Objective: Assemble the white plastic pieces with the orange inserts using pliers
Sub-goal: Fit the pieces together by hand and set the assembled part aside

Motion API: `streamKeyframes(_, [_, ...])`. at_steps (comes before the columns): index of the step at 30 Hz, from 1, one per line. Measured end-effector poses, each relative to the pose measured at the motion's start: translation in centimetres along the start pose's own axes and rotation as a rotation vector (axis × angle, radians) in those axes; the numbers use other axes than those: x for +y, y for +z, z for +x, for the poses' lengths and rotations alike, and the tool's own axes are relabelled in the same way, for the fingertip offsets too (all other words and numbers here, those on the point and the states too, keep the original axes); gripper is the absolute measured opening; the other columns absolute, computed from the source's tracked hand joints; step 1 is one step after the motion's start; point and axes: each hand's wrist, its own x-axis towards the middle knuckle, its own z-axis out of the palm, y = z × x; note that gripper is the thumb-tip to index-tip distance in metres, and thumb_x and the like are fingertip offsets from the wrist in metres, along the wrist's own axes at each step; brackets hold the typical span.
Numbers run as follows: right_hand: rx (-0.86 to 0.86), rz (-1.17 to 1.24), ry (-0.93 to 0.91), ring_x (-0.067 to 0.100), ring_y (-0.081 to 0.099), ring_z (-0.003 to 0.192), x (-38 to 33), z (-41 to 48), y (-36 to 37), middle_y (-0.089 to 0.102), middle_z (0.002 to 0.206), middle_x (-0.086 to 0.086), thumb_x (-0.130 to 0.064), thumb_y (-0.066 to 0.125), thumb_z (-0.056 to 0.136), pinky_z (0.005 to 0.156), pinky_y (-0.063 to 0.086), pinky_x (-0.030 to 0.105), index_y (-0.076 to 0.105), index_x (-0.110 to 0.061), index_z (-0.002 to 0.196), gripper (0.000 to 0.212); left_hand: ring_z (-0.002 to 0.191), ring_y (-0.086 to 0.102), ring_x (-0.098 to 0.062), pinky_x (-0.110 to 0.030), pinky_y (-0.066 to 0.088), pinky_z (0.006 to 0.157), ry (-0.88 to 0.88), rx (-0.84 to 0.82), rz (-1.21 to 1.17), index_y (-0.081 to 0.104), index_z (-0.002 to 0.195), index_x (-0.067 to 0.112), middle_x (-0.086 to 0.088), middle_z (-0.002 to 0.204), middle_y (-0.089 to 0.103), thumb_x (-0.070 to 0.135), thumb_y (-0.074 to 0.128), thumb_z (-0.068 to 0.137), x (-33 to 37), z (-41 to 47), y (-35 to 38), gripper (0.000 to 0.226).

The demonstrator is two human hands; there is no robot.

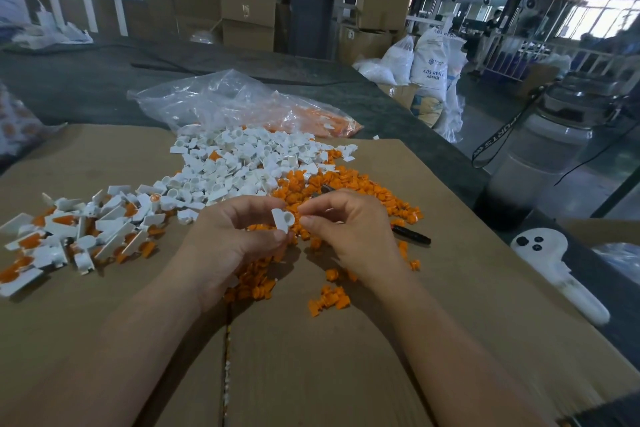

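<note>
Bare forearms converged at centre frame over cardboard (346,357), the left hand (235,239) pinching a white piece (281,220), the right hand (349,232) curled beside it, contents unclear, seemingly fitting one of the heaped orange inserts (360,184), with pliers (414,236) at its right needed next.

A grey tabletop (86,80) carries a flat cardboard sheet (311,357). At the sheet's far middle lies a heap of white pieces (242,163), with orange inserts (346,184) spilling just right of it and joined pieces (69,232) near the sheet's left edge. A clear plastic bag (225,104) overlaps its far edge.
</note>
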Motion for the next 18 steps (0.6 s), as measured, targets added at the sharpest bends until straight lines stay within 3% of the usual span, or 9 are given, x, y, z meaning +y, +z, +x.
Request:
streamKeyframes(4, [-0.005, 0.096, 0.025, 0.007, 0.066, 0.079, -0.2, -0.1, 0.0, 0.069, 0.083, -0.005, -0.009, 0.068, 0.081, 0.075, 0.055, 0.024, 0.069, -0.027, 0.084, 0.018, 0.075, 0.07, -0.027, -0.033, 0.058, 0.064, 0.0, -0.01, 0.022, 0.072, 0.081, 0.014, -0.008, 0.088, 0.073, -0.008, 0.068, 0.063, 0.1, -0.1, -0.1, 0.029])
streamKeyframes(9, [-0.004, 0.056, -0.034, 0.009, 0.066, 0.073, -0.4, -0.2, 0.4, 0.068, 0.076, -0.006, -0.011, 0.071, 0.079, 0.069, 0.056, 0.025, 0.063, -0.032, 0.075, 0.023, 0.06, 0.068, -0.018, -0.018, 0.049, 0.046, 0.027, 0.003, 0.033, 0.072, 0.078, 0.014, -0.007, 0.082, 0.072, -0.013, 0.067, 0.065, 0.3, -0.3, 0.2, 0.03])
streamKeyframes(13, [0.016, 0.005, -0.038, 0.0, 0.062, 0.062, -0.4, -0.3, 0.5, 0.064, 0.065, -0.012, -0.014, 0.072, 0.078, 0.059, 0.051, 0.016, 0.062, -0.032, 0.069, 0.023, 0.04, 0.056, -0.003, -0.009, 0.037, 0.035, 0.088, 0.019, 0.084, 0.069, 0.083, 0.006, 0.001, 0.066, 0.069, -0.017, 0.066, 0.068, 0.6, -0.8, 0.7, 0.027])
streamKeyframes(15, [0.019, -0.025, -0.044, -0.002, 0.06, 0.059, -0.4, -0.3, 0.6, 0.061, 0.06, -0.014, -0.013, 0.072, 0.078, 0.055, 0.048, 0.013, 0.062, -0.032, 0.067, 0.024, 0.042, 0.057, 0.0, -0.007, 0.034, 0.034, 0.139, 0.031, 0.159, 0.069, 0.081, 0.008, 0.004, 0.062, 0.069, -0.017, 0.067, 0.067, 0.6, -1.0, 1.0, 0.029])
streamKeyframes(18, [0.015, -0.034, -0.041, 0.002, 0.06, 0.058, -0.4, -0.4, 0.5, 0.061, 0.059, -0.012, -0.013, 0.071, 0.078, 0.055, 0.051, 0.019, 0.061, -0.031, 0.066, 0.024, 0.046, 0.06, 0.0, -0.007, 0.036, 0.035, 0.177, 0.049, 0.221, 0.069, 0.077, 0.013, 0.007, 0.06, 0.069, -0.016, 0.07, 0.066, 0.6, -1.0, 1.0, 0.031])
